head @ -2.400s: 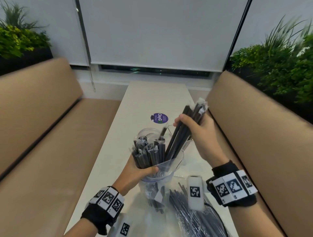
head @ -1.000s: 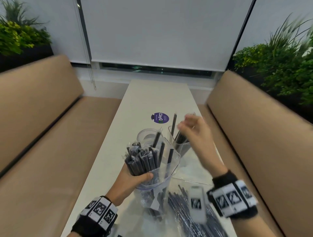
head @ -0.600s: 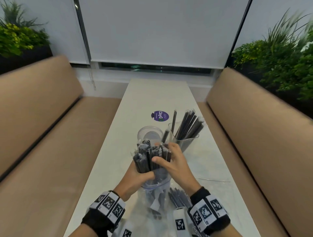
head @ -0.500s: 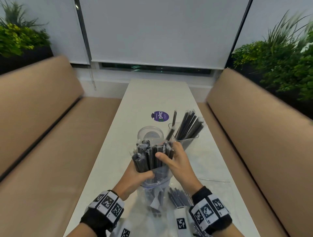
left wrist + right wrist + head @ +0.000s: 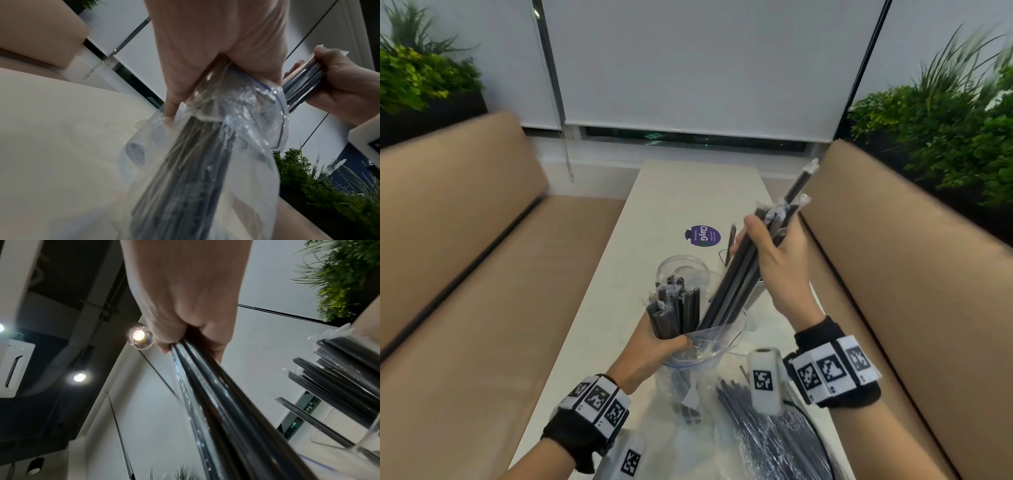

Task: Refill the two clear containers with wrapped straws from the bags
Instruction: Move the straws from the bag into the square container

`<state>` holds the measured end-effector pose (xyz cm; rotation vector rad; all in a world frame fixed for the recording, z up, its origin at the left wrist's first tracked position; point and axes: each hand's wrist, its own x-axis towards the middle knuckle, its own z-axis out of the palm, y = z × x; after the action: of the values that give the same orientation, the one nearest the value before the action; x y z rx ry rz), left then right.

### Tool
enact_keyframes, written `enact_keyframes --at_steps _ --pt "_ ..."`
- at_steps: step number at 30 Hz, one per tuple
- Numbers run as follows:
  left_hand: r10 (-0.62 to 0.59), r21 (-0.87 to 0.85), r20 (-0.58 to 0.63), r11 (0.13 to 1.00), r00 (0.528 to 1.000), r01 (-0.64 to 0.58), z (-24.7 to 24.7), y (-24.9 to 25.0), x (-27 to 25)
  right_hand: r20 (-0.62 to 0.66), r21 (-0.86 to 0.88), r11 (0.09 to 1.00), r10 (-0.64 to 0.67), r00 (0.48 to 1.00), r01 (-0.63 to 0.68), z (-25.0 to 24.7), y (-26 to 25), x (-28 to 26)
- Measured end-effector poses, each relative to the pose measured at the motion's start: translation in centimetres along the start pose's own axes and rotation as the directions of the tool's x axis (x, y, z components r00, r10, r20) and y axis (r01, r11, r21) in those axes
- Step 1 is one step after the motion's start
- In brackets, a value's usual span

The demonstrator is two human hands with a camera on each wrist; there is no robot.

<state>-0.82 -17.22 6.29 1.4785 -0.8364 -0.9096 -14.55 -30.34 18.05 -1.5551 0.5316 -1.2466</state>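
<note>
- Worktop (image 5: 654, 212): pale, long and narrow, running away between two tan bench seats (image 5: 465, 240); a round purple sticker (image 5: 702, 235) sits near its middle.
- Zip bag (image 5: 709, 346): clear plastic, held upright over the near end of the worktop with its mouth open; the short wrapped black straws (image 5: 674, 308) inside it stand up out of the mouth. In the left wrist view the bag hangs below the fist, bunched at the neck.
- Second bag (image 5: 767, 442): lies flat at the near right of the worktop, full of long dark straws.
- Bundle of long wrapped straws (image 5: 739, 277): half a second ago the right hand was down among the straws at the bag mouth; now the bundle is drawn up and slanted to the right, its lower ends still at the mouth. Judgement: a fresh batch is on its way to a container.
- Square clear container (image 5: 726, 255): far right of the bag, largely hidden behind the right hand; it was loaded a moment ago, so it is partly refilled.
- Round clear container (image 5: 678, 267): just beyond the bag and looking empty; judged the part still outstanding.
- Left hand (image 5: 654, 346): fingers and thumb curled round the bag's neck and the straws in it.
- Right hand (image 5: 770, 260): fingers wrapped tight round the long bundle.
</note>
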Motion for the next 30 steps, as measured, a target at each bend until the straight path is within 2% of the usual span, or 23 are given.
enact_keyframes --at_steps 5,9,12,15,20,24,27,30 --pt "-0.005 0.026 -0.006 1.0 1.0 0.005 0.1 0.2 -0.4 -0.11 0.072 0.997 0.032 0.993 -0.024 -1.1 -2.0 2.4" --pt "-0.025 0.003 -0.047 1.0 0.999 0.025 -0.3 -0.2 -0.6 -0.243 0.16 0.979 -0.082 0.967 0.123 -3.1 -5.8 6.1" --pt "-0.028 -0.004 -0.059 1.0 0.998 0.028 -0.7 -0.6 -0.6 -0.344 0.075 0.972 -0.184 0.921 0.222 -3.7 -6.3 8.4" --pt "-0.035 -0.006 -0.062 0.999 0.997 0.035 -0.9 -0.8 -0.6 -0.381 -0.063 0.972 -0.234 0.895 0.227 -3.1 -4.2 9.1" --pt "-0.035 -0.004 -0.066 0.999 0.997 0.035 -0.9 -0.9 -0.8 -0.386 -0.236 0.967 -0.182 0.904 0.094 -1.1 2.5 7.4" --pt "-0.042 -0.013 -0.082 0.999 0.996 0.041 -1.0 -1.1 -0.9 -0.386 -0.292 0.953 -0.044 0.921 -0.077 -0.3 7.0 6.3" --pt "-0.051 -0.017 -0.075 0.999 0.996 0.05 -1.0 -1.3 -0.8 -0.348 -0.37 0.898 0.103 0.932 -0.237 -0.1 9.5 6.0" --pt "-0.048 -0.022 -0.063 0.999 0.997 0.046 -1.0 -1.4 -0.7 -0.308 -0.435 0.846 0.183 0.934 -0.309 -0.2 10.7 6.0"
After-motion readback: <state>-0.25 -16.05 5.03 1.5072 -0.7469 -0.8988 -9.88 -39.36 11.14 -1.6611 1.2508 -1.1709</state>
